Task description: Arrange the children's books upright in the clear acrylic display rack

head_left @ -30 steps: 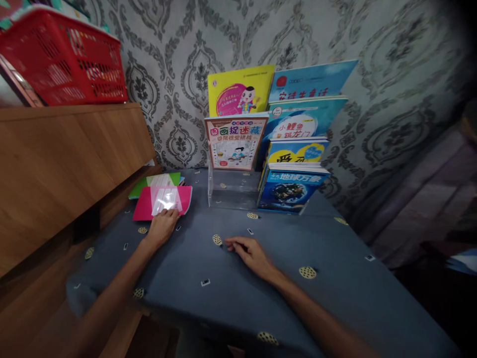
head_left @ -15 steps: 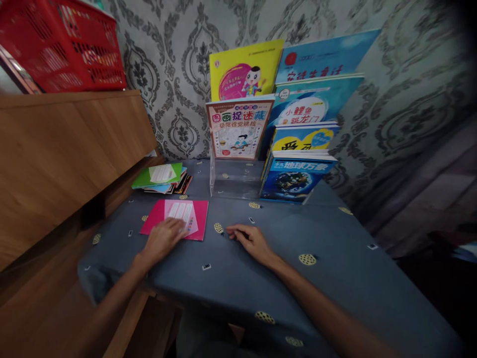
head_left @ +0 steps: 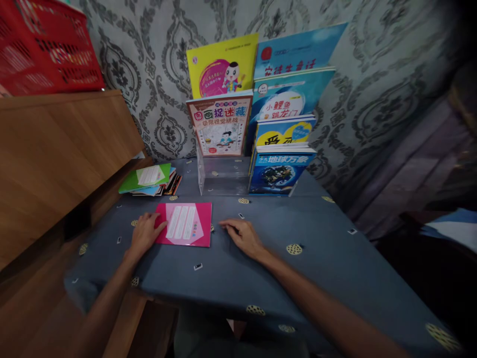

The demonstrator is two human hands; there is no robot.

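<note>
A pink book (head_left: 203,223) with a pale printed panel lies flat on the cloth-covered table. My left hand (head_left: 144,232) rests at its left edge, thumb over the cover and fingers apart near the upper left corner. To the right of the book, a short gap away, my right hand (head_left: 244,238) hovers at or just over the cloth. Its fingers are loosely curved, with nothing in them. Behind the left hand sits a small stack of books topped by a green book (head_left: 128,182).
A clear plastic rack (head_left: 200,174) at the back holds several upright books, among them a brown-bordered picture book (head_left: 223,127) and a blue earth book (head_left: 278,174). A wooden cabinet (head_left: 67,144) with a red basket (head_left: 48,54) stands at the left. The table's near edge drops off in front.
The pink book has slid right and turned straighter on the table. My left hand has shifted from its cover to its left edge. The camera view has swung slightly right.
</note>
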